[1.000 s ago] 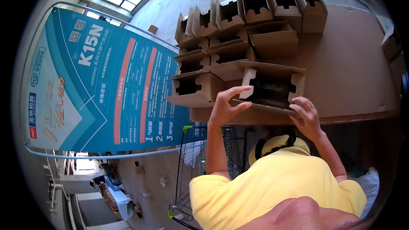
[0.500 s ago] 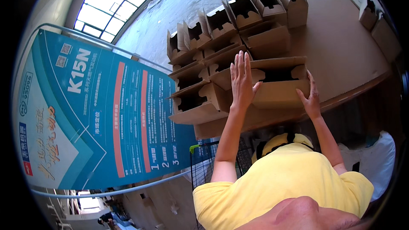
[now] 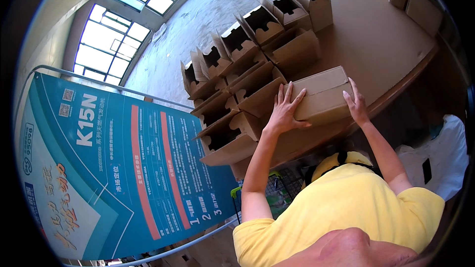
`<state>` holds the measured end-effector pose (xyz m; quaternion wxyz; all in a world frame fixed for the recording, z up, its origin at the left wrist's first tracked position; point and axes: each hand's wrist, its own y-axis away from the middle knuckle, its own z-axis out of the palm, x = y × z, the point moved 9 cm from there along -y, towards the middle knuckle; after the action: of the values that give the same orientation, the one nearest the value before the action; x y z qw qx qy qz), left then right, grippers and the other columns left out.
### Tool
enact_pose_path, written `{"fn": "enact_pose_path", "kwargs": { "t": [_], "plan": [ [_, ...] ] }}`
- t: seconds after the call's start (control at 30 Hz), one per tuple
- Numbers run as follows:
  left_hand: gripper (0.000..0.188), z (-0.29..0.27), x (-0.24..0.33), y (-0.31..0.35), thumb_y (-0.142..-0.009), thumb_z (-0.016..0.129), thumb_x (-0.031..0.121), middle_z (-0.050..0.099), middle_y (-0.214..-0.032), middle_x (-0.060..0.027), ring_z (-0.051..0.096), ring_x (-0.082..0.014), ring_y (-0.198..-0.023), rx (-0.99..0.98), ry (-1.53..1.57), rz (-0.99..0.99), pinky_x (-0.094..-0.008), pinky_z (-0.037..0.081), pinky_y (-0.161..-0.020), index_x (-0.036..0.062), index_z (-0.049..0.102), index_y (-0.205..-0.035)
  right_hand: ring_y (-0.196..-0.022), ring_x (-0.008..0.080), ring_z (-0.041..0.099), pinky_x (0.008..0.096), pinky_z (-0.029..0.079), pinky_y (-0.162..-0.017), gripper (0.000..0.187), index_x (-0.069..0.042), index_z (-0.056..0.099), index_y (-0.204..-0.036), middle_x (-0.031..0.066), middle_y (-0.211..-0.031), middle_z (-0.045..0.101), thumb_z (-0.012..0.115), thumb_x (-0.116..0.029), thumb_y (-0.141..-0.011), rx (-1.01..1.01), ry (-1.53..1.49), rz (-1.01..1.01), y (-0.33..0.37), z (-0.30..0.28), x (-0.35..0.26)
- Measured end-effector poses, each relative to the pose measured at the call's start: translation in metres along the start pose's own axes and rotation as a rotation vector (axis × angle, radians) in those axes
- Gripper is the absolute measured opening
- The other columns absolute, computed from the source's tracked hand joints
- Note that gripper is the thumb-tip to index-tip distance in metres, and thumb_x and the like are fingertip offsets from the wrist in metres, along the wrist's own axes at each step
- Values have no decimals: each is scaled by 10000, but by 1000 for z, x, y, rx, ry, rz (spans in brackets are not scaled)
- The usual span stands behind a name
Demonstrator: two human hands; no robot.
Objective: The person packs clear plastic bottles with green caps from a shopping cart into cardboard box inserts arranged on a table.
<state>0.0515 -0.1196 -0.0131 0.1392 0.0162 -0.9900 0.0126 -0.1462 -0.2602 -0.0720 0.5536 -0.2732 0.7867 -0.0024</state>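
Note:
A closed brown cardboard box lies on the near part of the table, a seam running along its top face. My left hand grips its left end, fingers spread over the top edge and thumb low on the front. At the right end, my right hand holds the corner, its fingers along the end face and its thumb toward the front. Just left of the box stand several open-topped cardboard boxes in close rows, their flaps raised.
Brown sheet covers the table. More cardboard boxes stand at its far right. A blue-green printed banner on a metal frame leans at the left. A white sack is at my right, and a dark wire basket stands below the table edge.
The box between my hands showed an open top before; now a closed face is up. My left hand went from flat, fingers together, to spread over its end. The view has shifted.

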Motion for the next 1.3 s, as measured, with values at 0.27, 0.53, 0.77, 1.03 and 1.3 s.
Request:
{"fn": "enact_pose_path", "kwargs": {
  "t": [0.27, 0.53, 0.77, 1.03, 1.3],
  "plan": [
    [1137, 2, -14, -13, -504, 833, 408, 150, -1491, -264, 137, -498, -1360, -22, 38, -9, -571, 246, -1091, 223, 258, -1467, -1311, 344, 386, 374, 304, -1076, 751, -18, 306, -1425, 227, -1398, 414, 581, -449, -874, -441, -18, 355, 20, -2, 9],
    [1012, -6, 0, -15, -499, 827, 338, 279, -1410, -265, 268, -472, -1288, 118, 91, 25, -532, 298, -1070, 159, 387, -1392, -1334, 347, 341, 387, 312, -1065, 834, -49, 137, -1469, 213, -1428, 355, 620, -394, -883, -157, -2, 156, 55, 9, 26],
    [1024, 11, 30, -46, -514, 824, 363, 282, -1389, -307, 276, -509, -1265, 243, 36, -176, -549, 295, -1045, 162, 364, -1407, -1338, 331, 328, 377, 283, -1078, 648, -55, 165, -1471, 208, -1444, 318, 512, -265, -965, -10, -134, 72, 1, -19, 59],
    [1007, 35, 107, -171, -559, 802, 344, 276, -1366, -340, 280, -530, -1238, 354, 68, -385, -584, 347, -955, 158, 324, -1425, -1301, 322, 387, 400, 320, -1048, 578, -52, 187, -1478, 191, -1436, 370, 405, -297, -1002, 166, 82, -49, -118, -101, 149],
    [965, 55, 177, -333, -676, 734, 529, 218, -1413, -357, 264, -568, -1250, 314, -10, -358, -624, 355, -923, 255, 254, -1467, -1405, 269, 230, 356, 200, -1137, 629, -60, 219, -1475, 141, -1517, 258, 359, -437, -992, 35, -193, 128, -293, -147, 260]
  ]
}}
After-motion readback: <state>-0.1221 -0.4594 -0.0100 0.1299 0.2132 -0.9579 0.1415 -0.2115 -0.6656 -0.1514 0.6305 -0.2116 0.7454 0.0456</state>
